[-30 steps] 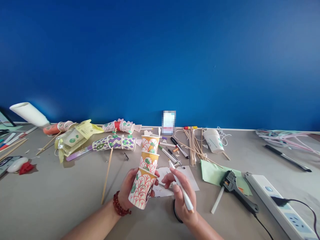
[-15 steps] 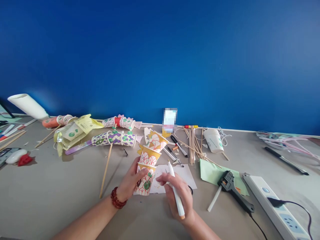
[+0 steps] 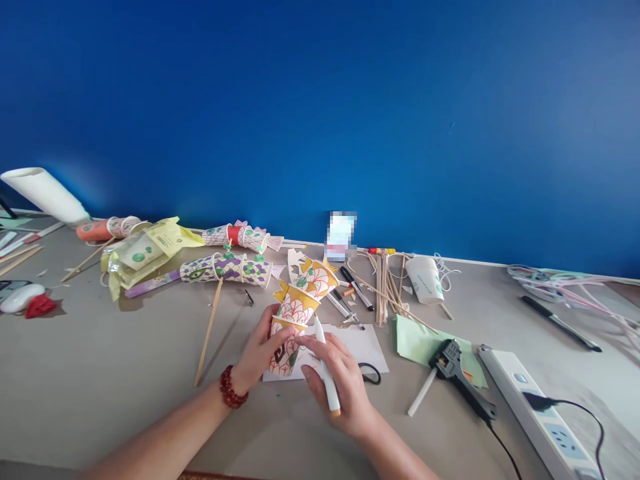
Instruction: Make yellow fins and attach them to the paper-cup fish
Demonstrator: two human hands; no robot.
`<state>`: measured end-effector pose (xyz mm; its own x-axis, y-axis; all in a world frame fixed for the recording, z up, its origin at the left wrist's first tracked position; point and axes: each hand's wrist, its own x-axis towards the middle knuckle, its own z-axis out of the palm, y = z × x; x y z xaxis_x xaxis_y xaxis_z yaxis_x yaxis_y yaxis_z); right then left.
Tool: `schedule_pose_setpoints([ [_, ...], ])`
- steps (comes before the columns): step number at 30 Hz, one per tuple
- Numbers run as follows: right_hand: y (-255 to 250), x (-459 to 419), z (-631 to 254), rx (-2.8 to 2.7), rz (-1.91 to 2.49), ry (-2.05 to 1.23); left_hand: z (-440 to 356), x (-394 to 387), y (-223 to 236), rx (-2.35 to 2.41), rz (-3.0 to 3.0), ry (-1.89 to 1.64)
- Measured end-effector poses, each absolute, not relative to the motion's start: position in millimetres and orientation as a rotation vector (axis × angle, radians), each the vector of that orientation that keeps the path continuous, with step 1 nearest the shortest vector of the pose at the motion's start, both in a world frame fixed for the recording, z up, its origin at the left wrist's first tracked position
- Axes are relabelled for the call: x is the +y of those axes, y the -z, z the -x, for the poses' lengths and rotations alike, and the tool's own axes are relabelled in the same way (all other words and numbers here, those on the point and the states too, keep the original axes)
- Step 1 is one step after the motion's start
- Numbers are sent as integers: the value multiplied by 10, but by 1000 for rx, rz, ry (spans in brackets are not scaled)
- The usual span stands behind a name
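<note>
My left hand (image 3: 261, 348), with a red bead bracelet at the wrist, is wrapped round the lowest cup of a chain of decorated paper cups (image 3: 300, 305) painted with red scales, green spots and yellow rims. The chain lies tilted up and to the right over a white sheet of paper (image 3: 363, 343). My right hand (image 3: 339, 383) is closed on a white marker pen (image 3: 325, 370), whose tip is up against the lowest cup.
Black scissors (image 3: 371, 374) lie beside my right hand. A glue gun (image 3: 457, 373) and power strip (image 3: 537, 410) sit to the right. Wooden sticks (image 3: 385, 293), markers (image 3: 356, 288), a white cup (image 3: 423, 280) and finished cup fish (image 3: 225, 268) lie behind, against the blue wall.
The cup chain has come down from upright to lying tilted on the paper. My right hand with the marker has moved left, up to the lowest cup.
</note>
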<state>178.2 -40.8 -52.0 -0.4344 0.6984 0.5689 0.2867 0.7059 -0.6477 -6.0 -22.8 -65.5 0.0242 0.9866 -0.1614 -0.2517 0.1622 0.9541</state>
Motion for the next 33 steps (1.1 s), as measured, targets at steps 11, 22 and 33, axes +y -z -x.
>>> schedule_pose_setpoints([
  [11, 520, -391, -1789, -2032, 766, -589, 43, -255, 625, 813, -681, -1232],
  [22, 711, -369, -1855, -1966, 732, -633, 20, -289, 535, 886, -656, -1171],
  [33, 655, -356, -1845, -1974, 677, -595, -73, -351, 612, 839, -522, -1231],
])
